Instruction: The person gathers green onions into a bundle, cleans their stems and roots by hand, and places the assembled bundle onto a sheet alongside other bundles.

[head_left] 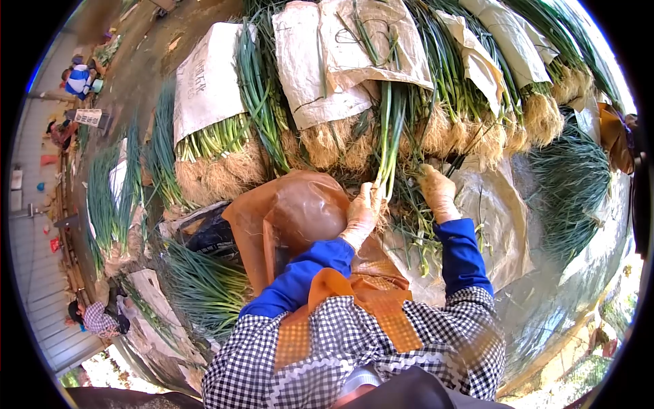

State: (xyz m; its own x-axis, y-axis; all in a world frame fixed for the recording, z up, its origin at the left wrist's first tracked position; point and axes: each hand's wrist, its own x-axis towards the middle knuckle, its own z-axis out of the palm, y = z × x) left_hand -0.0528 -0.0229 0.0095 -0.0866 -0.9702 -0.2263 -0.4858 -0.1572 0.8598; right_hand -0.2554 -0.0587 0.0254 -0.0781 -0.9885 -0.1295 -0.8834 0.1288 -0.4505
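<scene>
A long row of green onions point(449, 133) stretched across the ground in front of the person, with shaggy roots turned toward the worker and pale sacks point(300, 61) wrapped over or lying across the leaves. Nearest the camera came a checked smock point(340, 330), then an orange apron point(293, 208) that bulged out beside the left arm. A creased, pale brown sheet point(494, 225) lay to the right of the apron, and beyond it a loose heap of dark green leaves point(571, 187) fanned out. A smaller heap of onions point(201, 286) lay left of the apron. Blue sleeves point(300, 273) covered both forearms. The few held stalks point(390, 150) stood between the apron and the row, their green tops overlapping it. The left hand point(361, 213) had its fingers closed around the pale lower ends, just above the roots. The right hand point(437, 187), near those stalks but apart from them, had curled fingers beside leafy scraps point(412, 218); whether they gripped anything could not be told.
</scene>
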